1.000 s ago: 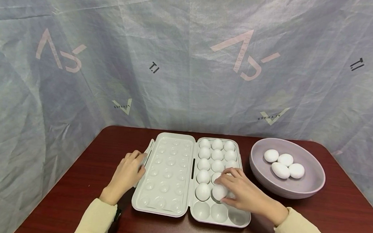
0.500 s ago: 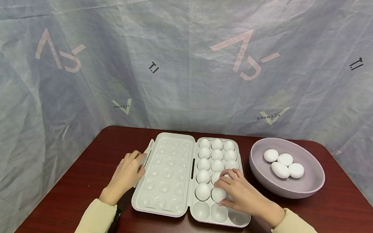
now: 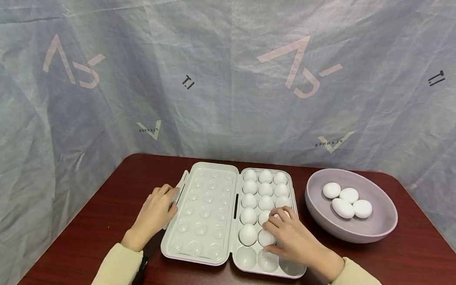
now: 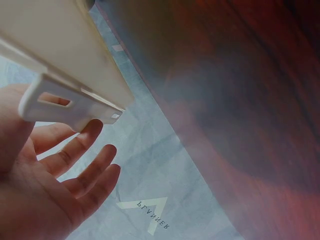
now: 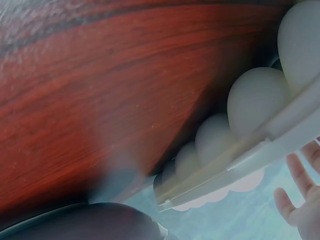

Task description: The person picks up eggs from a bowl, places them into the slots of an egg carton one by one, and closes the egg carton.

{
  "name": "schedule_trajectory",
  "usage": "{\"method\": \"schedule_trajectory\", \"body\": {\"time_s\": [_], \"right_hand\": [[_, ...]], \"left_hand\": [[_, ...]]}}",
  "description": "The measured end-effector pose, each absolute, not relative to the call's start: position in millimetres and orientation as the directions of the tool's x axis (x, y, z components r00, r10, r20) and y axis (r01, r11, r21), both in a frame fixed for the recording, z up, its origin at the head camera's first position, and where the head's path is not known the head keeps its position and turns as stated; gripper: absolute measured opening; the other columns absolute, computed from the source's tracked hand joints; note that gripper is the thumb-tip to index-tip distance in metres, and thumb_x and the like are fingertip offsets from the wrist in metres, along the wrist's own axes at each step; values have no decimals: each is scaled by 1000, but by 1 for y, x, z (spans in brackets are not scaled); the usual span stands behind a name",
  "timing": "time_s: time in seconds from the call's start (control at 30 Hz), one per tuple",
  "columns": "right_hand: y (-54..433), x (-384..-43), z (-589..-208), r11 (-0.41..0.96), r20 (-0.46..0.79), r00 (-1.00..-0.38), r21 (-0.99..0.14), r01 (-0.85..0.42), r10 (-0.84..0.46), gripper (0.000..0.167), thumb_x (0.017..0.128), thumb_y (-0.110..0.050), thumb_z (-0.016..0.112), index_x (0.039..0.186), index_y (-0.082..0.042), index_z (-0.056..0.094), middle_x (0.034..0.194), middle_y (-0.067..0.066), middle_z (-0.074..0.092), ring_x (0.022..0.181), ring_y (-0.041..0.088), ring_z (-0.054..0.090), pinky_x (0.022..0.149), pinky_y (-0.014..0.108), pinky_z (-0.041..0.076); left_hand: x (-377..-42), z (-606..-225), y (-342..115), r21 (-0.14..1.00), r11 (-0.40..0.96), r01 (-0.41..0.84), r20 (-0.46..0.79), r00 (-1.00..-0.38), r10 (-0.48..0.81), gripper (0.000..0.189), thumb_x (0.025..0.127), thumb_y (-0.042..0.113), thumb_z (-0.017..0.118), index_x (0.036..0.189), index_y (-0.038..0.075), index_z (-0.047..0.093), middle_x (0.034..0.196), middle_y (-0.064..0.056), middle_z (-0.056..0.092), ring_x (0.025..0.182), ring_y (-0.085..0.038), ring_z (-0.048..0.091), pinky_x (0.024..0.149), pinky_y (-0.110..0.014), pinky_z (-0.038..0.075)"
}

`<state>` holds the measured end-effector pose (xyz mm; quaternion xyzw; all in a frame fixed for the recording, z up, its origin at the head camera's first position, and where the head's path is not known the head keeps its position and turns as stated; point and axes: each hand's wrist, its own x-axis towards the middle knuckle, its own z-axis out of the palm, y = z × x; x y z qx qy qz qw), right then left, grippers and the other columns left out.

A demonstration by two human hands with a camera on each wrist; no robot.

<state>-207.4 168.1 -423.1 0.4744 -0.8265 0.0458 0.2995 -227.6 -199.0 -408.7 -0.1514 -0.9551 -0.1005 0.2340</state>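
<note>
A white plastic egg box lies unfolded on the table, its lid [image 3: 208, 211] to the left and its egg tray [image 3: 267, 272] to the right. My left hand [image 3: 155, 214] pinches the hinged latch flap [image 4: 75, 105] on the lid's outer edge, with thumb and fingers on either side of it. White eggs fill the tray's back rows, and bare cups show in the front row. Over the tray's right side, my right hand [image 3: 291, 233] hovers with fingers loosely bent and apart around a white egg [image 3: 267, 238] seated in the middle column. The hand hides cups beneath it.
A wide mauve bowl [image 3: 379, 228] with several white eggs [image 3: 343, 208] stands to the right of the tray. The dark red wooden table [image 3: 106, 205] has its back edge against a grey printed cloth [image 3: 231, 94].
My right hand has lowered the egg into its cup and loosened its fingers, drawing slightly back from it. The left hand stays at the latch flap.
</note>
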Motion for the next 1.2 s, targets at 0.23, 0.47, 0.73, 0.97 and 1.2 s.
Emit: {"method": "schedule_trajectory", "body": {"time_s": [0.23,0.47,0.73,0.97,1.2], "right_hand": [[169,-206,-421,559,531,-388,205,-804,-753,42,62,-46,73,89,-15,61,80,-8,55,93,21,51,85,40,35],[172,-206,-420,560,527,-393,199,-805,-753,41,67,-44,71,94,-15,64,84,-8,57,94,20,50,84,40,35],[173,-205,-419,557,538,-388,193,-807,-748,40,68,-43,71,95,-15,64,83,-8,57,93,20,50,83,40,35],[180,-207,-411,562,562,-380,190,-805,-734,31,74,-38,68,94,-15,64,86,-7,59,93,19,51,84,40,36],[195,-213,-399,584,572,-416,142,-799,-707,24,79,-30,65,95,-12,64,88,-5,59,91,18,52,84,38,36]], "left_hand": [[-227,-408,-198,123,935,332,473,-848,239,37,77,6,61,114,3,63,99,-10,58,89,-32,54,68,-41,45],[-227,-408,-198,128,936,329,468,-852,235,37,77,6,61,114,3,62,99,-10,58,91,-32,54,69,-41,45],[-227,-409,-199,129,936,328,462,-855,236,37,77,6,61,114,3,62,100,-10,58,91,-32,54,69,-41,45],[-227,-409,-199,128,934,334,465,-852,241,37,77,5,61,114,2,62,99,-11,58,91,-32,54,69,-41,45],[-227,-409,-198,127,936,328,462,-855,236,37,77,6,61,114,3,62,99,-10,57,90,-31,54,69,-41,45]]}}
